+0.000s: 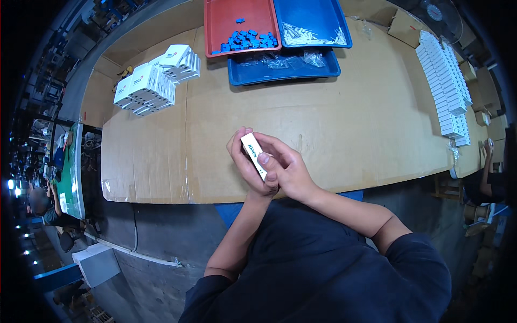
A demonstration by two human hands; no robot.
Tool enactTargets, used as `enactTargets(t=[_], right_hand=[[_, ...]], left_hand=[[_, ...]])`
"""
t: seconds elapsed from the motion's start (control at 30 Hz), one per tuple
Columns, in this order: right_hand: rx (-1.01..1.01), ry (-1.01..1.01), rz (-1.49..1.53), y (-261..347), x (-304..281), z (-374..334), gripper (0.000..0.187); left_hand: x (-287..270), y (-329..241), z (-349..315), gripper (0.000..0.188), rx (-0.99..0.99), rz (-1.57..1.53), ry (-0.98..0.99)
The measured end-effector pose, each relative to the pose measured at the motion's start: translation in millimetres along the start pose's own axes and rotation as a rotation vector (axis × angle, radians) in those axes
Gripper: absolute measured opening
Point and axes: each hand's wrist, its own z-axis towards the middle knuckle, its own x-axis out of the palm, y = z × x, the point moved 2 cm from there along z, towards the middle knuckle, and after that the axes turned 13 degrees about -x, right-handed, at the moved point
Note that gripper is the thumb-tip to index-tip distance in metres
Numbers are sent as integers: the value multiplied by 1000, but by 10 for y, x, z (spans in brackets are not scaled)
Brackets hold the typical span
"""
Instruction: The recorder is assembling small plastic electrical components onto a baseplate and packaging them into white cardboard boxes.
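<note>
Across the whole scene spreads a broad tabletop of smooth tan cardboard (344,124), creased down the left and taped along its near edge. At the far side, three shallow plastic trays: a red rectangular tray (226,21) with rounded corners, a blue rectangular tray (301,12) right beside it, and a lower blue tray (285,79) partly tucked under both.

Out to the left sits a stepped stack of white square-faced blocks (153,86), flat on top, slotted along the sides; far right, another long ridged bank of white blocks (442,89).

And here, near the table's front edge, are the bare hands, pressed together. The left hand (242,164) cups from beneath and the left, while the right hand (293,169) closes in from the right, its thumb flat on top. Between them lies a smooth white oblong block (250,144), straight-edged, dark print facing up. Its long axis slants, the far end pointing away and slightly left, the near end toward the person's body.

Smaller yet: crinkly clear plastic bags (312,58) in the lower tray, slim white rods (307,35) heaped loosely, and chunky little blue pieces (245,41) clustered on the red.
</note>
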Motion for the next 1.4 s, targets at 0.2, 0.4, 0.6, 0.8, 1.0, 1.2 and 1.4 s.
enactTargets(t=[0.2, 0.4, 0.6, 0.8, 1.0, 1.2, 1.4], right_hand=[[-55, 30, -51, 5, 104, -95, 51], [-147, 35, -144, -39, 117, -169, 50], [-102, 4, -113, -3, 134, -162, 49], [-8, 96, -110, 51, -152, 82, 51], [-413, 286, -833, 219, -452, 113, 81], [-709, 524, -1010, 172, -644, 172, 80], [-920, 448, -952, 26, -710, 191, 80]], left_hand=[[-95, -81, -3, 94, -53, 22, -67], [-128, -73, -22, 91, 42, 29, -39], [-106, -11, -66, 111, -52, -66, -32], [-53, 7, 51, 112, -48, 148, 110], [-23, -176, 36, 81, -727, -508, 192], [110, -382, -51, 71, -1152, -646, 317], [131, -328, -122, 70, -1196, -661, 354]])
